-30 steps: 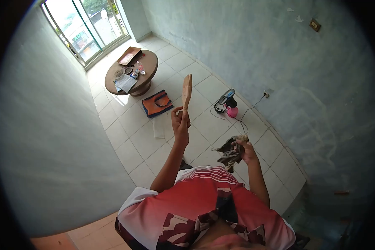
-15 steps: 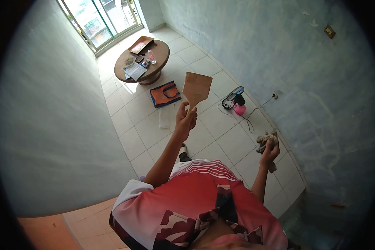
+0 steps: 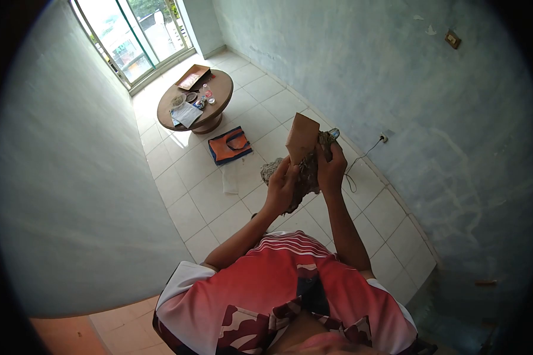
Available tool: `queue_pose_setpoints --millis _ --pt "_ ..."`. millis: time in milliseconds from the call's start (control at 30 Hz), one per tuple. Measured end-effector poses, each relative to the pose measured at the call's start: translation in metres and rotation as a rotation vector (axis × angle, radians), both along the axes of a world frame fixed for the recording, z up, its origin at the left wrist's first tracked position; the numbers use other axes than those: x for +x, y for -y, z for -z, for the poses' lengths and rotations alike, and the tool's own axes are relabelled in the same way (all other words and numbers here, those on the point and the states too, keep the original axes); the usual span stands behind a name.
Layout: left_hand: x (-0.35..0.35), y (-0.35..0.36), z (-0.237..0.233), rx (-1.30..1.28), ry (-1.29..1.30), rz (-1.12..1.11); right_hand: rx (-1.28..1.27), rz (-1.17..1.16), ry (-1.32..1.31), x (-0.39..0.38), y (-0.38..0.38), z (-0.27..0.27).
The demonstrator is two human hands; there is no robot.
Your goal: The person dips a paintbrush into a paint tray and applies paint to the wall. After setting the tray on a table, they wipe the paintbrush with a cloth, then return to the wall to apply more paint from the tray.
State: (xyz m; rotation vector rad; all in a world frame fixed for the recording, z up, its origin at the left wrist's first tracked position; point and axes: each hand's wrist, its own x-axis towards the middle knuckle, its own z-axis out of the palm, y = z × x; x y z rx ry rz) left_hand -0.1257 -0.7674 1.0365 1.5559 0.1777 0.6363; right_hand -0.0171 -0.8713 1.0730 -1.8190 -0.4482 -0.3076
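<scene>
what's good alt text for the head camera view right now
A person's left hand holds a flat brown tool, while the right hand holds a crumpled, brownish cloth against it. Beyond, an orange-and-blue bag lies on the tiled floor, with a cluttered round table near a bright window.

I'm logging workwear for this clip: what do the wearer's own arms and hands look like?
The left hand and right hand are ungloved. Both forearms are bare, with no watch visible. The short sleeves show white, on a red shirt with thin white stripes.
</scene>
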Motion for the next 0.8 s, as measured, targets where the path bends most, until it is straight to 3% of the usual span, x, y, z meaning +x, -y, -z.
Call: queue_pose_setpoints --millis 233,433,700,800 --pt "-0.005 0.012 -0.016 0.053 -0.073 -0.065 -0.081 -0.010 -0.093 -0.007 -0.007 -0.001" --pt "-0.003 0.016 -0.009 0.029 -0.140 -0.005 -0.004 -0.063 -0.113 -0.009 -0.003 0.003" --pt "0.006 0.018 0.020 0.285 -0.044 -0.090 0.053 -0.082 -0.178 -0.008 -0.003 0.002" --pt "0.003 0.016 0.007 0.382 -0.087 -0.143 0.128 -0.066 -0.175 -0.008 -0.008 0.003"
